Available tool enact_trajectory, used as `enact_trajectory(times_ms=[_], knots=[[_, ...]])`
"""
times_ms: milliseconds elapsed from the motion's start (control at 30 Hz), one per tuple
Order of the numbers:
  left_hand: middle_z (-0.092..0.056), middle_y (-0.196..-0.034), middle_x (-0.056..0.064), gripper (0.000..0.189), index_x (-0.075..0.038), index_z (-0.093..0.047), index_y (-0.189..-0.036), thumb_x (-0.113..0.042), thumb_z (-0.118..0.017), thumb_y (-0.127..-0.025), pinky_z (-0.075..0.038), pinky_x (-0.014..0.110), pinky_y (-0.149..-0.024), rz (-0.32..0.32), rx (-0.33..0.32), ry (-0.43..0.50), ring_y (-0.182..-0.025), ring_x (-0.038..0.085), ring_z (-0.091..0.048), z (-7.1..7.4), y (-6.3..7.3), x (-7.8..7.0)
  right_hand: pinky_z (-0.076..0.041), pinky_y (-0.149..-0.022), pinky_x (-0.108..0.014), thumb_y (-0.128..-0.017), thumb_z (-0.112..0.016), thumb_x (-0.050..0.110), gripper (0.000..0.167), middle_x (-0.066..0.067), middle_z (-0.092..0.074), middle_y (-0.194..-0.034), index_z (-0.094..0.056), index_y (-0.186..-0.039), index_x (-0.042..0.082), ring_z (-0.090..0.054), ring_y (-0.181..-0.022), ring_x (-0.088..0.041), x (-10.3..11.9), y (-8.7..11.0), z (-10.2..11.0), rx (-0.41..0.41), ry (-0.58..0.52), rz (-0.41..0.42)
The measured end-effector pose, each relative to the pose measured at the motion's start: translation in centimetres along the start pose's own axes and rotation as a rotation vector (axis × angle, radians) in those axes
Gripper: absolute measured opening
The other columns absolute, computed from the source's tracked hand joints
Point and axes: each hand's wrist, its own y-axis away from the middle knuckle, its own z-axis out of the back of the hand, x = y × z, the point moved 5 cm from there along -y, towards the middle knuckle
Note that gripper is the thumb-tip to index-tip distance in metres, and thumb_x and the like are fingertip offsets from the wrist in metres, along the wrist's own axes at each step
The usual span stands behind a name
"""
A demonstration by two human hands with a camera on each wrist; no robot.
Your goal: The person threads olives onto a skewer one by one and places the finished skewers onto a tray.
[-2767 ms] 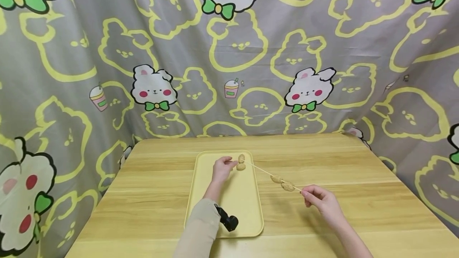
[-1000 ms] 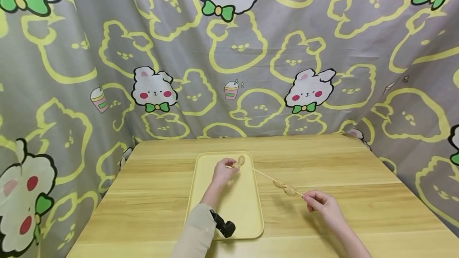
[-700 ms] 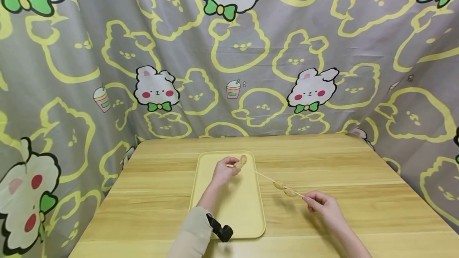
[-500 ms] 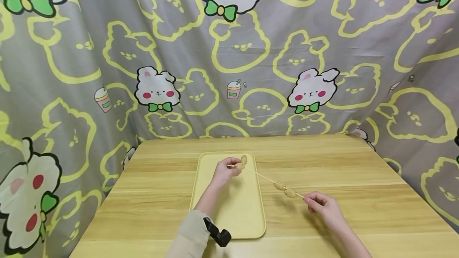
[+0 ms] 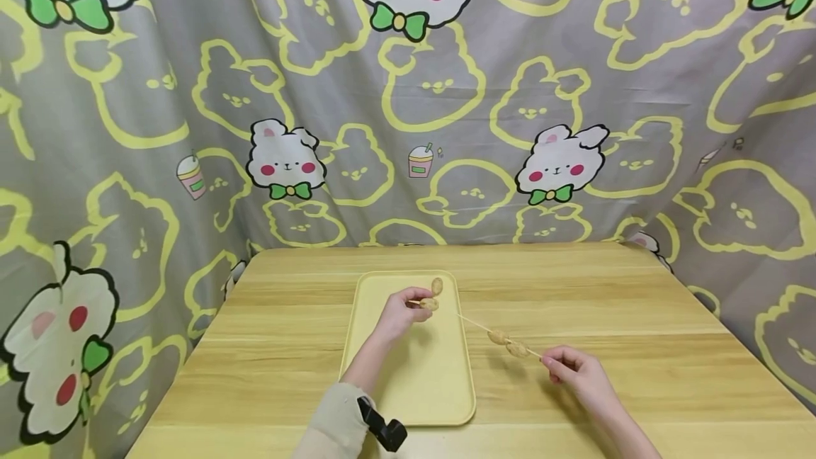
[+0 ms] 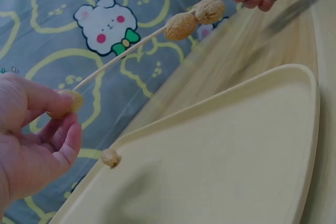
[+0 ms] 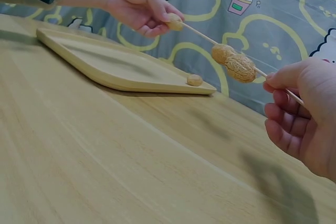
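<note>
My left hand [image 5: 398, 316] pinches a brown, wrinkled food ball [image 6: 67, 104] between thumb and fingers above the tray's far part. A thin wooden skewer [image 7: 198, 33] slants between my hands, its far end meeting that ball; how deep it goes in is hidden. My right hand [image 5: 579, 368] grips the skewer's near end. Two similar balls [image 6: 180, 26] are threaded side by side on the skewer, close to my right fingers. Another loose ball [image 7: 194, 80] sits inside the tray's far right corner. The pale yellow tray [image 5: 440, 381] lies below my left hand.
The tray rests on a wooden table [image 5: 274, 353]. A grey curtain [image 5: 357, 98] with bunny prints hangs behind the table and along both sides. A black wrist camera [image 5: 382, 427] is strapped over my left sleeve [image 5: 331, 423].
My left hand has picked up one of two balls from the tray's far corner and brought it to the skewer's end. My right hand keeps its grip, slightly lower in view.
</note>
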Motion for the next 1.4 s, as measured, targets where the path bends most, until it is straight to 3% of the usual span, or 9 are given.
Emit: enact_trajectory(times_ms=[100,200,267,400,633,833,1100,1400], knots=[[-0.063,-0.092,0.007,0.027,0.001,-0.067,-0.102,0.002,-0.069,-0.075,-0.051,0.023,-0.065,-0.038,0.02,0.01,-0.073,0.012,-0.054,0.1,0.2,0.1,-0.048,-0.061,-0.025,-0.089,-0.06,0.009,0.02,-0.006,-0.056,-0.068,-0.061,-0.096,-0.01,-0.053,-0.063,-0.013,-0.2,0.0,-0.1,0.014,0.004,-0.021],[-0.064,-0.095,0.009,0.03,0.002,-0.066,-0.106,0.001,-0.068,-0.076,-0.05,0.022,-0.066,-0.017,0.024,0.003,-0.073,0.011,-0.053,0.3,0.5,0.1,-0.048,-0.061,-0.025,-0.088,-0.061,0.01,0.021,-0.006,-0.057,-0.069,-0.061,-0.096,-0.01,-0.054,-0.064,-0.013,-0.3,-0.1,-0.2,0.03,0.007,-0.027],[-0.062,-0.097,0.011,0.034,0.007,-0.062,-0.111,0.004,-0.067,-0.077,-0.05,0.021,-0.068,0.036,0.013,-0.014,-0.075,0.01,-0.053,0.4,0.7,0.0,-0.049,-0.061,-0.025,-0.088,-0.061,0.01,0.022,-0.007,-0.057,-0.069,-0.06,-0.095,-0.011,-0.054,-0.064,-0.012,-0.4,-0.1,-0.2,0.044,0.004,-0.025],[-0.059,-0.091,0.009,0.036,0.012,-0.058,-0.111,0.007,-0.066,-0.077,-0.048,0.017,-0.068,0.06,0.008,0.002,-0.075,0.009,-0.053,0.8,1.3,-0.7,-0.049,-0.061,-0.025,-0.089,-0.06,0.008,0.021,-0.007,-0.057,-0.07,-0.059,-0.095,-0.012,-0.054,-0.065,-0.011,-0.4,-0.1,-0.4,0.08,-0.004,0.005],[-0.062,-0.084,0.014,0.027,0.017,-0.058,-0.102,0.011,-0.064,-0.076,-0.047,0.016,-0.064,0.043,0.041,0.0,-0.071,0.01,-0.053,0.5,2.9,-3.0,-0.046,-0.056,-0.025,-0.089,-0.059,0.005,0.016,-0.003,-0.056,-0.068,-0.06,-0.094,-0.01,-0.053,-0.063,-0.011,-0.2,-0.1,-0.7,0.111,-0.01,0.045],[-0.062,-0.085,0.014,0.026,0.017,-0.059,-0.101,0.011,-0.064,-0.076,-0.046,0.016,-0.064,0.025,0.046,-0.014,-0.072,0.012,-0.053,0.5,3.4,-3.3,-0.045,-0.054,-0.026,-0.088,-0.059,0.003,0.015,-0.006,-0.055,-0.066,-0.06,-0.092,-0.011,-0.053,-0.061,-0.014,-0.2,-0.1,-1.0,0.124,-0.02,0.092],[-0.062,-0.085,0.01,0.027,0.013,-0.061,-0.102,0.008,-0.067,-0.076,-0.047,0.016,-0.064,0.024,0.047,-0.003,-0.072,0.01,-0.053,1.0,2.6,-0.7,-0.045,-0.054,-0.025,-0.088,-0.059,0.003,0.017,-0.007,-0.055,-0.067,-0.059,-0.092,-0.014,-0.053,-0.061,-0.014,-0.2,-0.2,-1.6,0.129,-0.05,0.101],[-0.064,-0.085,0.01,0.029,0.013,-0.061,-0.103,0.006,-0.069,-0.076,-0.049,0.018,-0.067,0.015,0.077,0.024,-0.073,0.008,-0.056,1.0,3.0,-0.5,-0.046,-0.056,-0.025,-0.089,-0.059,0.003,0.016,-0.004,-0.055,-0.068,-0.059,-0.093,-0.012,-0.053,-0.062,-0.013,0.1,-0.3,-2.1,0.157,-0.054,0.107]])
